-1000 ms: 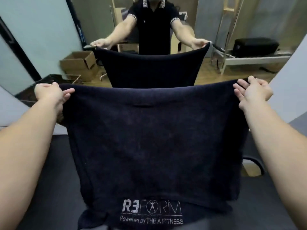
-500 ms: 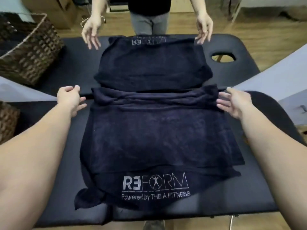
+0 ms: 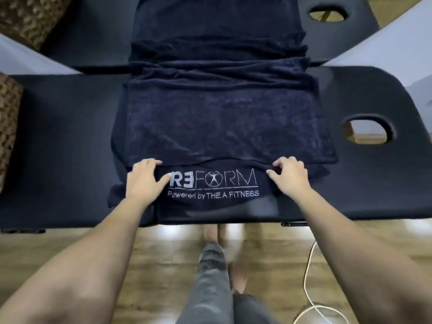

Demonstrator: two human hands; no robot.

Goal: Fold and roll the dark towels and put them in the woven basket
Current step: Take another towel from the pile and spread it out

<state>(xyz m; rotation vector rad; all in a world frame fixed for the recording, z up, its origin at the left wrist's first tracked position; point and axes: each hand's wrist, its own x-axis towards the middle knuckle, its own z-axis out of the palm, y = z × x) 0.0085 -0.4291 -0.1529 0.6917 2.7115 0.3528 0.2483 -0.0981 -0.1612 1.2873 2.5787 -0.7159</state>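
Dark towel (image 3: 219,127) flat on table (image 3: 364,183), near edge under left hand (image 3: 145,178) and right hand (image 3: 289,176), fingers curled, pinching it.

We see a dark navy towel (image 3: 219,127) with white and pale grey lettering, lying on our black worktop (image 3: 65,146). At ten o'clock a woven basket (image 3: 28,17) shows a brown and tan weave. The floor (image 3: 152,258) is warm honey-brown wood, crossed at five o'clock by a white cable (image 3: 308,277). Our trousers (image 3: 210,288) are mottled grey.
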